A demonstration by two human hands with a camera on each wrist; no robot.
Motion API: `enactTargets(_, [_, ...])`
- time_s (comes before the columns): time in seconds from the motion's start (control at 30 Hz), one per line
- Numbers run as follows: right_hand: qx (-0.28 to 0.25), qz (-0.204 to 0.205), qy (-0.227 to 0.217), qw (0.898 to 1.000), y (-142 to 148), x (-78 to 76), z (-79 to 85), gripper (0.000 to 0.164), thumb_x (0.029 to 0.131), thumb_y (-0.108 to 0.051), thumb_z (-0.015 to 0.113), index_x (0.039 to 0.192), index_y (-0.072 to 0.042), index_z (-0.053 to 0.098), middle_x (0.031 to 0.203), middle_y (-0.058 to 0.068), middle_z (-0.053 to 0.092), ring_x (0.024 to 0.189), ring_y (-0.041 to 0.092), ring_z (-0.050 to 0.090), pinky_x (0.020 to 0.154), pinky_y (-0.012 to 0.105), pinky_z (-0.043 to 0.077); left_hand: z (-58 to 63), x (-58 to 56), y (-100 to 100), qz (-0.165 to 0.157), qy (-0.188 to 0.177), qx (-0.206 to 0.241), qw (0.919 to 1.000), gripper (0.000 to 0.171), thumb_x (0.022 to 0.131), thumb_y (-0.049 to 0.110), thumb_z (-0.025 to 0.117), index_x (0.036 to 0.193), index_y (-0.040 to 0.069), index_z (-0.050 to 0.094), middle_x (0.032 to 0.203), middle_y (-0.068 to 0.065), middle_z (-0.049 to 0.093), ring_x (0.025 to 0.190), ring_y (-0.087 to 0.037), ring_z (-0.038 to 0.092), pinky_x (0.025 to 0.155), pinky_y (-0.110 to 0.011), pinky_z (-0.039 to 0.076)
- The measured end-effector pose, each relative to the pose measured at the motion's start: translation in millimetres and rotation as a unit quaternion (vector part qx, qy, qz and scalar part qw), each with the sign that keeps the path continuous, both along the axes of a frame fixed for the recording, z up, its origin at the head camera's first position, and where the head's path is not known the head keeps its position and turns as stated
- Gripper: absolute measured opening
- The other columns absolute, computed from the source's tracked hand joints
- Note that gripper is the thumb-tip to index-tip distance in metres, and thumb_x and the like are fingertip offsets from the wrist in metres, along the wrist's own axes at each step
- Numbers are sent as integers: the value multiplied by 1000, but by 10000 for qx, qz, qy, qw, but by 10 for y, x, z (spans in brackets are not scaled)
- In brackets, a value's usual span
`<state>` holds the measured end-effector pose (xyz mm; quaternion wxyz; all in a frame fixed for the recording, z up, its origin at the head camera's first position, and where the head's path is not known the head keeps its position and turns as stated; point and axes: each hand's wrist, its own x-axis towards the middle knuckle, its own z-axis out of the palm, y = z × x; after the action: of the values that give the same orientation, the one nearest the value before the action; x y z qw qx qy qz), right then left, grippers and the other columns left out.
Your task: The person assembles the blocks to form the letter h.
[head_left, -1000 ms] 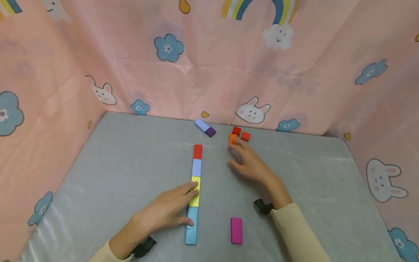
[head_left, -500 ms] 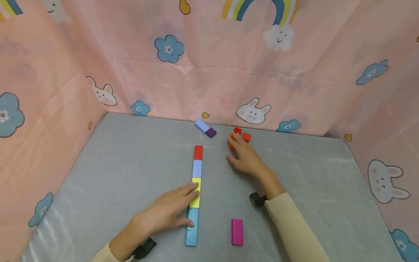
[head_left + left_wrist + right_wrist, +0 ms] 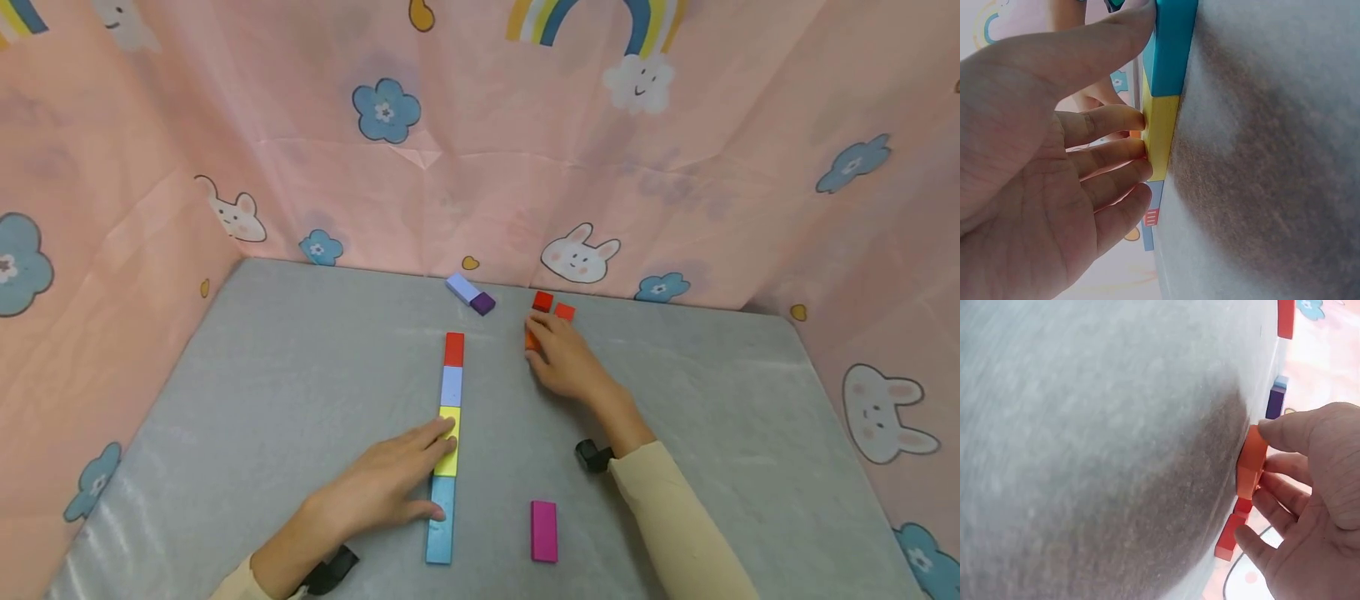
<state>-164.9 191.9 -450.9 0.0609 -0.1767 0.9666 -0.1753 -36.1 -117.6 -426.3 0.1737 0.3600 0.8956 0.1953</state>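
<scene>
My left hand (image 3: 378, 479) lies over a straight row of wooden blocks, fingertips on the yellow block (image 3: 448, 467) and thumb on the light blue block (image 3: 439, 542) at the near end. Beyond the yellow one, a periwinkle block (image 3: 452, 387) and a red block (image 3: 454, 349) carry the row on. Farther back on the right, my right hand (image 3: 573, 367) pinches an orange block (image 3: 1252, 459) between thumb and fingers, close to the cloth. Two small red blocks, one at the back (image 3: 543, 300) and one to its right (image 3: 565, 311), sit just past those fingers.
A magenta block (image 3: 543, 531) lies near the front, right of the row. At the back, a periwinkle block (image 3: 462, 289) touches a dark purple block (image 3: 483, 303). Grey cloth (image 3: 315, 367) covers the table, and a pink patterned curtain (image 3: 480, 192) encloses it behind and at both sides.
My right hand has closed its thumb and fingers on the orange block, which has come slightly toward me, away from the back red block. My left hand has stayed on the row.
</scene>
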Motion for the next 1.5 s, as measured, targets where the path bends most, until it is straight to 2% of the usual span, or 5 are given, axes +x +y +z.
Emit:
enactTargets(0.13, [133,55,139,9998,13,14,0,54,104,-16,65,151,6,52,159,26,48,149,44,44,128,61,33,-2,2,2,-16,29,16,10000,83,87,37,88,153,2,53,169,-15,41,154,-33,46,119,-49,50])
enactTargets(0.37, [55,59,29,10000,3,56,-48,55,104,-16,65,152,6,51,161,29,46,150,46,45,126,60,36,-16,18,-14,-2,-22,-28,10000,83,87,37,88,153,1,52,169,-15,42,155,-33,45,119,-50,49])
enactTargets(0.7, [133,4,129,9998,27,148,23,53,101,-21,73,146,4,60,152,24,58,145,42,52,124,57,42,5,12,-5,37,-51,-15,10000,84,86,37,88,153,2,52,169,-15,40,154,-34,46,119,-50,49])
enactTargets(1.03, [-106,164,96,9998,39,391,44,57,100,-25,75,146,3,60,148,21,62,139,39,57,121,57,46,11,3,12,21,-14,17,10000,83,86,36,89,153,2,53,170,-15,40,154,-34,46,119,-50,49])
enactTargets(1.5, [-381,397,-372,9978,18,877,99,59,99,-30,77,150,-4,59,151,13,61,141,33,57,118,54,49,-1,5,15,13,39,17,10000,83,86,36,88,152,1,53,169,-16,41,154,-35,46,119,-51,49])
